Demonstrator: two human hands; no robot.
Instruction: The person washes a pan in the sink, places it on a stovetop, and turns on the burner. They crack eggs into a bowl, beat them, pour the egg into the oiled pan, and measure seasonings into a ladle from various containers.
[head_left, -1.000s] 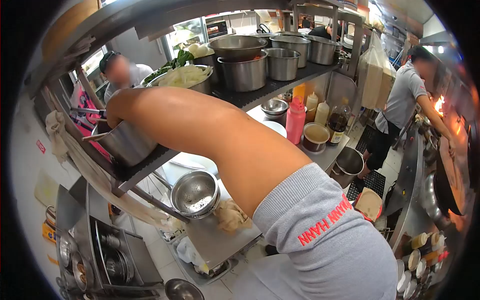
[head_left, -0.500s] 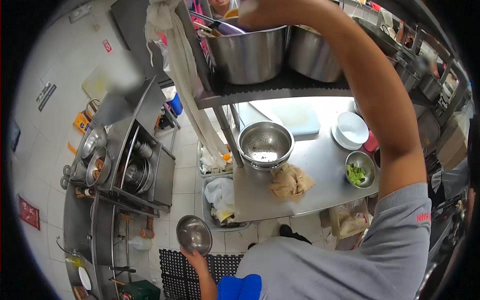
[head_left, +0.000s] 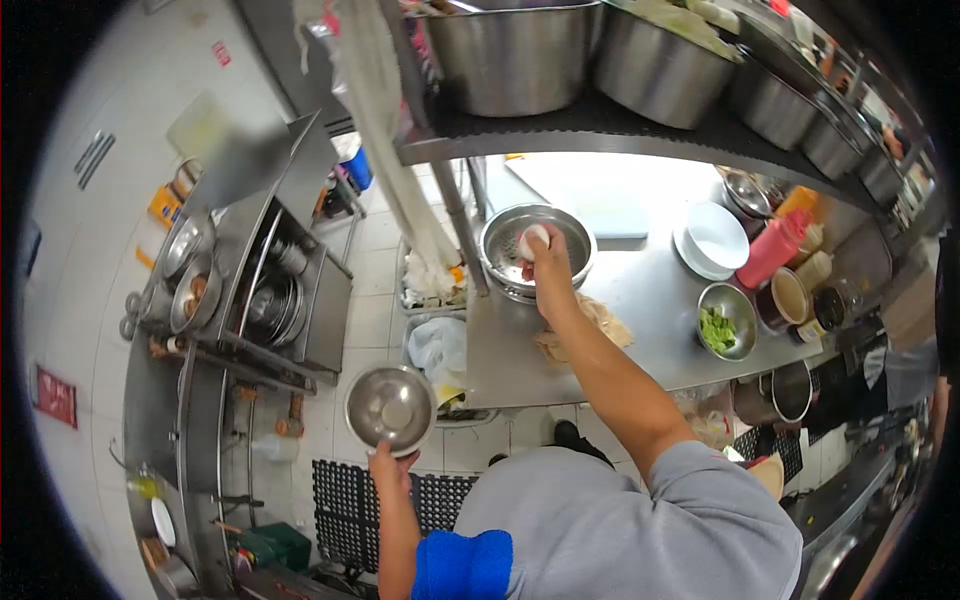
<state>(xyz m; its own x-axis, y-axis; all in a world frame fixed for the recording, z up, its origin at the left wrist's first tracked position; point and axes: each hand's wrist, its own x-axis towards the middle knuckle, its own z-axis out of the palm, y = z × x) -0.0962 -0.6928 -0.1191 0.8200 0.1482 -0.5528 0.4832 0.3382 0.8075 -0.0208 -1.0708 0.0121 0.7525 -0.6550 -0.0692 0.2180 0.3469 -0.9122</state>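
My left hand [head_left: 392, 466] grips the lower rim of a metal bowl [head_left: 366, 402], held over the floor with its inside facing up. My right hand [head_left: 549, 262] reaches into the colander [head_left: 573, 222] on the steel table. Its fingers are closed round a rounded white thing [head_left: 533, 241] whose kind I cannot make out. A little reddish color shows just below those fingers. Under my right forearm a tan cloth [head_left: 604, 322] lies against the colander's near side, partly hidden.
Deep steel pots [head_left: 510, 65] line the overhead shelf [head_left: 600, 150]. Right of the colander stand white bowls [head_left: 715, 238], a small bowl of green leaves [head_left: 728, 322] and a red squeeze bottle [head_left: 772, 248]. A lined bin [head_left: 437, 350] sits beside the table; a rack of bowls [head_left: 275, 320] is at left.
My right hand has come down from the pots on the shelf into the colander, now with a white thing in it. The metal bowl in my left hand has risen slightly.
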